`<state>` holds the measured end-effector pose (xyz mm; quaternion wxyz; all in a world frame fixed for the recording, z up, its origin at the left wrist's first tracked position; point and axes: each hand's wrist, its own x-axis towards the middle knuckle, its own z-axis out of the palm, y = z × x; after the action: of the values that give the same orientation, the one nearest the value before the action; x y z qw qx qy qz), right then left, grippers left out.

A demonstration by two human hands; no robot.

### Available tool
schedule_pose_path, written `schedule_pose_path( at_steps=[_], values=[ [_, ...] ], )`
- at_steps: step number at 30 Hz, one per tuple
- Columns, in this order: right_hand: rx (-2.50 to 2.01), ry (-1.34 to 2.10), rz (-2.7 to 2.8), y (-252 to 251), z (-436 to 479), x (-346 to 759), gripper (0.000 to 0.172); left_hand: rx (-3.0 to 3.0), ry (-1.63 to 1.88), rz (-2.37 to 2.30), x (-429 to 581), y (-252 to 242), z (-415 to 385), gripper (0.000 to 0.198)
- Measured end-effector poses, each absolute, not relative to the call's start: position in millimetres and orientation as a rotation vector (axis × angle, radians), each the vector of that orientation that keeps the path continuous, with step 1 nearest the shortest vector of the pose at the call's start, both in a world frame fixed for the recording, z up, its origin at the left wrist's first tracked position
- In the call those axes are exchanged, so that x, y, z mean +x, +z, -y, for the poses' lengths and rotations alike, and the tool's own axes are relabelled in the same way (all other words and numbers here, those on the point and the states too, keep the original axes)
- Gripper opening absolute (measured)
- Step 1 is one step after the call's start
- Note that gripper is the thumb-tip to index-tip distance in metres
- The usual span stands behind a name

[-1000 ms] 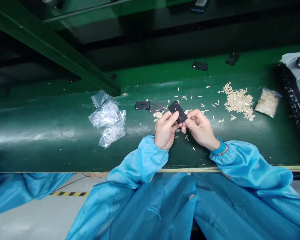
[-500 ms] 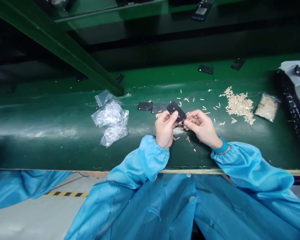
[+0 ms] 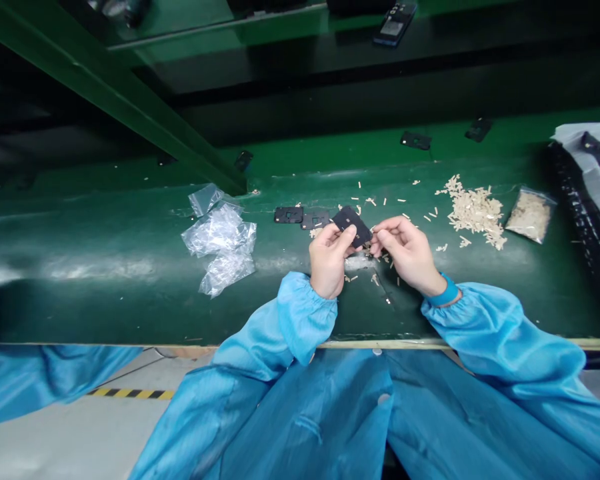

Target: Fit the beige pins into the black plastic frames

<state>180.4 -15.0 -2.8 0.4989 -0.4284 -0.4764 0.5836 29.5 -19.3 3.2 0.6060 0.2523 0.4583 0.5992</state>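
Observation:
My left hand (image 3: 327, 267) grips a thin black plastic plate (image 3: 351, 223) with small light spots, thumb on top and fingers beneath. It is tilted above the green bench. Close to the plate's right corner, my right hand (image 3: 409, 252) has its fingertips pinched together; whatever is between them is too small to make out. Two similar black plates, one with a square cutout (image 3: 289, 215) and a greyer one (image 3: 315, 220), lie just beyond my left hand. Small beige strips are scattered around and under both hands.
A heap of beige strips (image 3: 475, 212) and a clear bag of them (image 3: 531, 215) lie to the right. Crumpled clear plastic bags (image 3: 220, 237) are on the left, near a green post (image 3: 180, 127). A black-sided tray (image 3: 575, 200) borders the right. Another person's blue sleeve (image 3: 55, 377) shows at lower left.
My right hand has drawn slightly away from the plate's corner, to the right. The left hand keeps the plate in nearly the same place, and the view has shifted a little.

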Motion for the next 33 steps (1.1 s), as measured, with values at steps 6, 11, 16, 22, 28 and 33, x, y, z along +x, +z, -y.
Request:
schedule_pose_path(
  at_steps=[6, 11, 16, 22, 28, 33],
  values=[
    [-0.817, 1.906, 0.858, 4, 15, 184, 0.023, 0.591, 1.324, -1.033, 30, 5, 22, 0.032],
    [-0.8, 1.969, 0.849, 7, 16, 182, 0.03, 0.588, 1.269, -1.021, 29, 8, 23, 0.031],
    [-0.955, 1.849, 0.97, 6, 16, 184, 0.031, 0.625, 1.193, -1.074, 25, 8, 18, 0.03],
    [-1.114, 1.79, 1.075, 17, -8, 196, 0.021, 0.633, 1.16, -1.123, 22, 5, 14, 0.041],
    [-0.996, 1.71, 0.929, 8, -19, 196, 0.036, 0.596, 1.205, -1.107, 21, 4, 13, 0.035],
    [-1.104, 1.692, 1.068, -4, -8, 197, 0.031, 0.648, 1.174, -1.102, 22, 1, 16, 0.029]
  ],
)
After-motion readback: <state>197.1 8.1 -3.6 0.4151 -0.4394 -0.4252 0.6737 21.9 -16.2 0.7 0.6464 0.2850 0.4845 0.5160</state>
